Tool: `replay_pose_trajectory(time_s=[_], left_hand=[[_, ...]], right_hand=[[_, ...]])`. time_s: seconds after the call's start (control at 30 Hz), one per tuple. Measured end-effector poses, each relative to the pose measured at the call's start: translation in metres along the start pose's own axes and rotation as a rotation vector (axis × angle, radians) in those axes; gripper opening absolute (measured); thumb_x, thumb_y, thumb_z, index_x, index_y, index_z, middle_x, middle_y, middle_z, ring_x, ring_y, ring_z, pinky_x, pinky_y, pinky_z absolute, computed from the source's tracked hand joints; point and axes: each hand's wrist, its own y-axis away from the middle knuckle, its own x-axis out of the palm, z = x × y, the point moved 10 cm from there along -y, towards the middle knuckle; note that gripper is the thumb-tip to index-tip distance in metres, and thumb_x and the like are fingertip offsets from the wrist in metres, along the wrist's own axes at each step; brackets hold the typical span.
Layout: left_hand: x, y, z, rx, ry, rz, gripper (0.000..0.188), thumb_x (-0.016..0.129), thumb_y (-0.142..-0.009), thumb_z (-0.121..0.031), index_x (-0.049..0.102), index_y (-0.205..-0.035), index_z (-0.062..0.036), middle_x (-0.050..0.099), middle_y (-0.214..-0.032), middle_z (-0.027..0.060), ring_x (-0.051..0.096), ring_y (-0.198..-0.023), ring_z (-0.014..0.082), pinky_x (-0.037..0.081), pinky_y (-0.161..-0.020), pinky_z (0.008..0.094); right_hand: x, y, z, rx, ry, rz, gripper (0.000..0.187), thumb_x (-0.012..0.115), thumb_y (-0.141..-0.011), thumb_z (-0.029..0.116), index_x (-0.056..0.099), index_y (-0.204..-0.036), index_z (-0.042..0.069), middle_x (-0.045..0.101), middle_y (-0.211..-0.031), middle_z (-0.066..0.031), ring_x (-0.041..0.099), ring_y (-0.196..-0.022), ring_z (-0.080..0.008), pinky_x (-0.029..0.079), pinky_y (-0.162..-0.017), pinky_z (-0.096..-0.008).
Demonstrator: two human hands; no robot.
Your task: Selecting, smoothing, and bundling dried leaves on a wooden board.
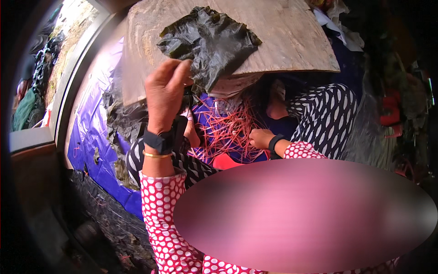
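My left hand (165,91) is raised over the near edge of a wooden board (292,36), its fingers pinched at the lower left edge of a dark, crinkled, shiny sheet (214,41). Whether that sheet is leaf or plastic I cannot tell. It lies spread on the board, one corner hanging over the near edge. Below the board, my right hand (262,138) is at the right side of a tangled heap of thin red strips (228,123). Its fingers are curled together; what they hold, if anything, is too small to make out.
Blue-purple plastic sheeting (93,141) covers the ground on the left, with dark crumpled sheets (125,118) on it. A pale frame (77,68) borders an opening at far left. Red objects (391,112) stand at right. My patterned knees flank the heap; a blurred patch hides the lower right.
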Motion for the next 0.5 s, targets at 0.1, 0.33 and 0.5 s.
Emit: replay_pose_trajectory(time_s=[0.1,0.33,0.5], left_hand=[[-0.017,-0.02,-0.011,0.001,-0.044,-0.082,0.017,0.06,-0.092,-0.014,0.066,-0.09,0.0018,0.067,-0.077,0.0053,0.064,-0.068,0.0115,0.048,-0.061,0.0226],[0.0,-0.042,-0.021,-0.108,-0.099,-0.083,0.017,0.057,-0.093,-0.011,0.064,-0.088,0.0037,0.066,-0.075,0.0067,0.062,-0.067,0.0121,0.048,-0.064,0.0242],[0.009,-0.049,-0.026,-0.161,0.009,-0.03,0.013,0.057,-0.093,-0.007,0.061,-0.089,0.0043,0.064,-0.081,0.0084,0.063,-0.069,0.0137,0.049,-0.067,0.0246]], right_hand=[[0.035,-0.038,-0.004,-0.05,-0.11,-0.024,0.026,0.052,-0.081,0.022,0.066,-0.097,0.005,0.06,-0.108,-0.0144,0.059,-0.103,-0.0335,0.048,-0.087,-0.0444],[0.225,-0.038,-0.044,-0.329,0.432,0.789,0.038,0.051,-0.081,0.027,0.066,-0.112,0.011,0.065,-0.113,-0.0138,0.061,-0.105,-0.0353,0.049,-0.087,-0.0486],[0.278,-0.001,-0.087,0.043,0.049,1.017,0.054,0.047,-0.085,0.031,0.047,-0.137,0.017,0.049,-0.138,-0.0122,0.047,-0.125,-0.0347,0.035,-0.103,-0.0541]])
